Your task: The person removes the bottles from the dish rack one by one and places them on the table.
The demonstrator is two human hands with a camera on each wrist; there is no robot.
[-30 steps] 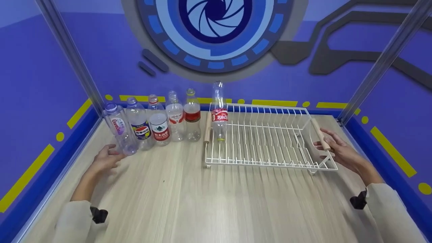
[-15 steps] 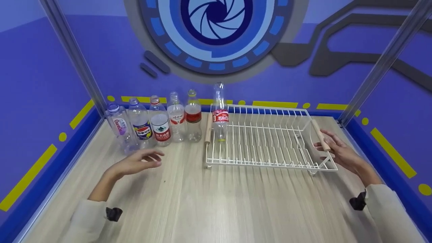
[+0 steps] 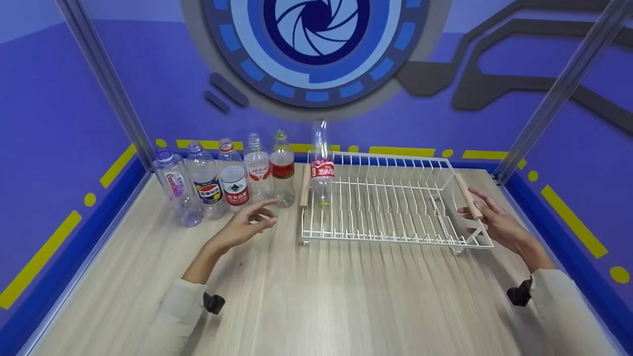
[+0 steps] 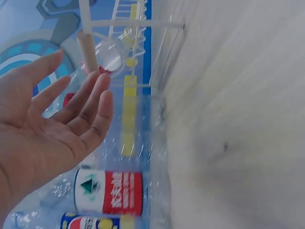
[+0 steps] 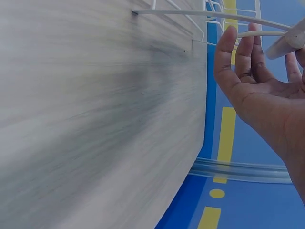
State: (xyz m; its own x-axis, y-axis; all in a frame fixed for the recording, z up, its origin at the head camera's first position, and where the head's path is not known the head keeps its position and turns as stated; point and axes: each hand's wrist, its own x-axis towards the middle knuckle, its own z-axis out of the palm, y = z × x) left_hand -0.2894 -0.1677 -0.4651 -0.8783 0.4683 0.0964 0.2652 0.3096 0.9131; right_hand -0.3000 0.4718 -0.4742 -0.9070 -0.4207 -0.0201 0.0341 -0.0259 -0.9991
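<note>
My left hand (image 3: 247, 225), fingers loosely bent and holding nothing, is above the table in front of the bottles. Nearest to it are the bottle with a dark red label (image 3: 282, 170) and the white-and-red-labelled bottle (image 3: 258, 170), whose base it partly hides. In the left wrist view, my palm (image 4: 43, 138) shows bare beside the red-and-white-labelled bottle (image 4: 109, 192). My right hand (image 3: 504, 227) holds the right wooden handle (image 3: 469, 197) of a white wire dish rack (image 3: 390, 241), fingers reaching beneath it. A red-labelled cola bottle (image 3: 322, 168) leans upright in the rack's leftmost slot.
A bottle with a blue label (image 3: 207, 192) and a purple-tinted bottle (image 3: 178, 188) stand at the row's left end. The rack's left wooden handle (image 3: 304, 188) is beside the row. Blue-purple walls (image 3: 163, 74) enclose the wooden table (image 3: 346, 296).
My left hand has moved right, from the purple-tinted bottle along the front of the row. My right hand has stayed at the rack's handle. The bottles have not moved.
</note>
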